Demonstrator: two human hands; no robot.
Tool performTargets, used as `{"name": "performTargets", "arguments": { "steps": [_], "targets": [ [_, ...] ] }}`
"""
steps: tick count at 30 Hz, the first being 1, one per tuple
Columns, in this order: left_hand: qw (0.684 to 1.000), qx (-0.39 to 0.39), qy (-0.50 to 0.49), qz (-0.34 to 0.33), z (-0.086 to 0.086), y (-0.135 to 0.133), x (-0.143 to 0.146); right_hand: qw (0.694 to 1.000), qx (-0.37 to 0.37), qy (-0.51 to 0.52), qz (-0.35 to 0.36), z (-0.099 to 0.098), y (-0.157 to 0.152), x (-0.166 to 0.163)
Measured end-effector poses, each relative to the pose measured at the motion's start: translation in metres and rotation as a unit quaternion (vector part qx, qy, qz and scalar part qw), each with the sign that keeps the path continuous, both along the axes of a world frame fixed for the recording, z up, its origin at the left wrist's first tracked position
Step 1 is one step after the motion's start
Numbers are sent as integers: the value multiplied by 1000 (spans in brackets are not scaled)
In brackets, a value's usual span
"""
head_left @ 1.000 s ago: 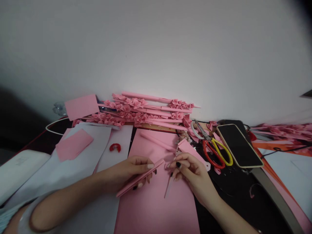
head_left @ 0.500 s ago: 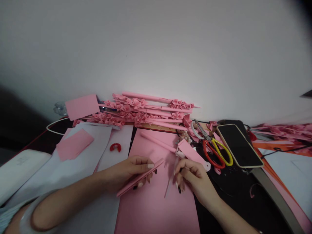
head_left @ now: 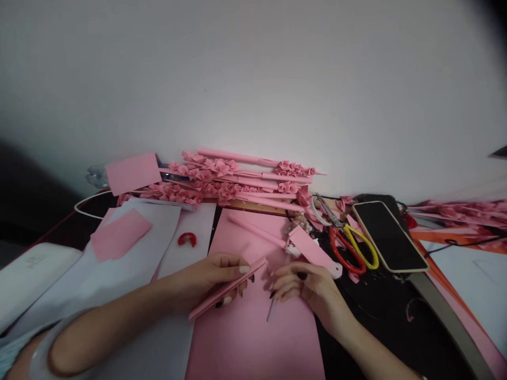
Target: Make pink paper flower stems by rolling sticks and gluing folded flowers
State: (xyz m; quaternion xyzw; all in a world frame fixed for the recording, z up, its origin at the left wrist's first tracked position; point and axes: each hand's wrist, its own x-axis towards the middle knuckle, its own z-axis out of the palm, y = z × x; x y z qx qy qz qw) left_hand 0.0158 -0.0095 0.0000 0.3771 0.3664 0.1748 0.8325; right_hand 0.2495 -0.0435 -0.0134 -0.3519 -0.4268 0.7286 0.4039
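My left hand grips a narrow folded strip of pink paper between the thumb and fingers, held at a slant above a large pink sheet. To its right is my right hand, open, fingers loosely bent and pointing toward the strip. Beneath its fingertips a thin translucent stick shows; its upper part is partly covered by the hand. Just beyond that hand, a pink paper tag rests on a white object. A rolled pink paper tube lies on the sheet.
Pink paper flower stems are piled along the wall. Red-and-yellow-handled scissors and a phone lie at right. Small pink sheets on white paper and a red curved piece are at left.
My right hand has shifted slightly left, its fingers stretching out toward the pink strip. My left hand keeps the strip in nearly the same place.
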Motion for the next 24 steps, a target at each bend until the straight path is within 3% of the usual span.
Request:
{"name": "performTargets", "arguments": {
  "steps": [13, 24],
  "targets": [
    [1000, 1, 6, 6, 6, -1, 1, 999, -13, 35, 6, 1, 3, -1],
    [1000, -17, 2, 8, 2, -1, 0, 999, 15, 20, -45, 5, 3, -4]
  ]
}}
